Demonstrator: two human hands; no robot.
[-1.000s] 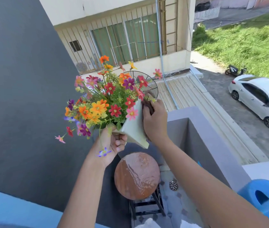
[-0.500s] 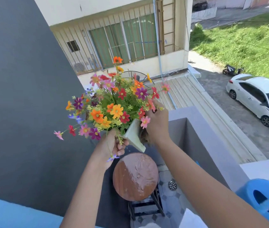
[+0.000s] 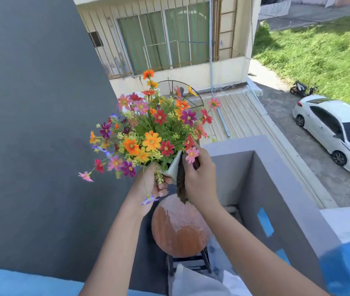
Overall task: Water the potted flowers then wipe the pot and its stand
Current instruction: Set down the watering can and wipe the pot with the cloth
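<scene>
Your left hand [image 3: 151, 184] grips the pot [image 3: 175, 166] above the stand [image 3: 178, 229]. Your right hand [image 3: 200, 178] presses a cloth [image 3: 181, 182] against it.

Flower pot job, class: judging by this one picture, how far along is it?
Watering looks done: the stand top is wet. In hand: the left hand holds the pot aloft while the right hand presses a dark cloth against it. Left: wiping the stand.

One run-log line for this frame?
phase: wiping pot | left hand: holds pot aloft | right hand: dark cloth against pot | stand: wet, bare
</scene>
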